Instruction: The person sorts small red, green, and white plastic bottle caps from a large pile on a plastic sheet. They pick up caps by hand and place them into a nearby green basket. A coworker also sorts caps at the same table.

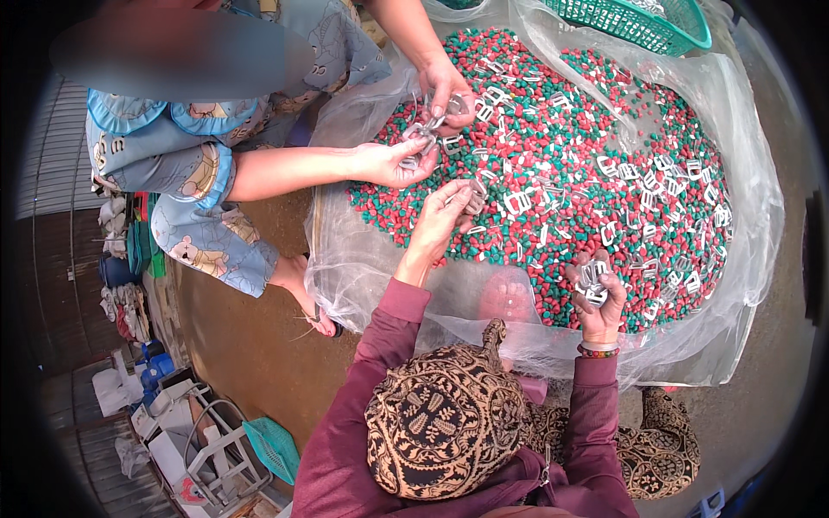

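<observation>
My left hand (446, 216), in a maroon sleeve, is closed around grey metal buckles (474, 198) over the left part of a spread of small red and green pebble-like pieces (509, 285). Farther right, my right hand (600, 293) has its palm up and fingers curled around several silver slide buckles (592, 278). A beaded bracelet circles that wrist. More loose silver buckles (649, 183) lie scattered among the pieces, mostly on the right side. The pieces rest on a translucent plastic sheet (756, 173).
Across at the upper left, a co-worker in blue patterned clothes holds buckles in both hands (414, 151), close to my left hand. A green basket (635, 26) stands at the far edge. My patterned trouser leg (445, 423) is below; a teal basket (275, 449) sits lower left.
</observation>
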### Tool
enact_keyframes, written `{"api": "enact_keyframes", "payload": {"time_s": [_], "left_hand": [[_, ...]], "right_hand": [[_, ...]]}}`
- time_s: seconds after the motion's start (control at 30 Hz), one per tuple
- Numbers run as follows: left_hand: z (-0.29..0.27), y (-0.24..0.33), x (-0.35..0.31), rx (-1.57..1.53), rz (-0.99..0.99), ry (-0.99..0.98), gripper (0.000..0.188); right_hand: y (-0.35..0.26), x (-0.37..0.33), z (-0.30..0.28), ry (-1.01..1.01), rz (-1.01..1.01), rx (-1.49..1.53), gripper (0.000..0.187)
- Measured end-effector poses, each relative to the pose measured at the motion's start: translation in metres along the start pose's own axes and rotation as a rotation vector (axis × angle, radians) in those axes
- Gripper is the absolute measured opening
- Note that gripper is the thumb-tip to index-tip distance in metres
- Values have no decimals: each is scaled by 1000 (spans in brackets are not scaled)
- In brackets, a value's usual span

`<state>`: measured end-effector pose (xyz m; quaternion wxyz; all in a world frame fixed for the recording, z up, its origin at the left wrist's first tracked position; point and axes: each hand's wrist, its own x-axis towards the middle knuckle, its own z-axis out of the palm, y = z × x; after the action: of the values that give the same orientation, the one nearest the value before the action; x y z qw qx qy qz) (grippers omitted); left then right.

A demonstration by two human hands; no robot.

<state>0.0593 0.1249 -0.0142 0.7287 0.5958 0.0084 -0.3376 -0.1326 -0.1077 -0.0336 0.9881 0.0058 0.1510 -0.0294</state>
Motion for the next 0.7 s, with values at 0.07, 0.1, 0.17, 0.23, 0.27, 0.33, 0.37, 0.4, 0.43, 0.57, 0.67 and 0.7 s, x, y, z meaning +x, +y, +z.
{"api": "enact_keyframes", "payload": {"time_s": [0.07, 0.1, 0.17, 0.23, 0.27, 0.33, 0.37, 0.4, 0.43, 0.57, 0.67, 0.7], "left_hand": [[9, 4, -2, -253, -18, -60, 28], [18, 9, -3, -387, -59, -92, 27], [33, 16, -2, -602, -132, -218, 27], [35, 0, 8, -462, -179, -239, 25], [38, -8, 13, -395, -205, -256, 24], [44, -26, 24, 604, 66, -235, 24], [57, -23, 20, 978, 258, -112, 27], [67, -19, 15, 1344, 456, 23, 32], [66, -26, 20, 1372, 489, 53, 35], [48, -35, 30, 1341, 508, 155, 25], [34, -6, 28, 1160, 532, 229, 15], [26, 2, 28, 987, 463, 153, 17]], "right_hand": [[0, 1, 2, -51, -4, 30, 15], [1, 1, 0, -94, -2, 66, 13], [3, 2, 2, -149, -7, 79, 24], [7, 4, -5, -199, 0, 127, 25], [6, 3, -7, -222, -3, 147, 25], [12, 3, 0, -155, 7, 140, 25], [13, 4, 1, -132, 13, 140, 25], [13, 4, 1, -109, 19, 140, 25], [13, 3, -2, -112, 21, 134, 23], [17, 2, -1, -74, 55, 134, 20], [16, 1, -3, -61, 55, 140, 20], [18, 1, -4, -58, 55, 175, 14]]}}
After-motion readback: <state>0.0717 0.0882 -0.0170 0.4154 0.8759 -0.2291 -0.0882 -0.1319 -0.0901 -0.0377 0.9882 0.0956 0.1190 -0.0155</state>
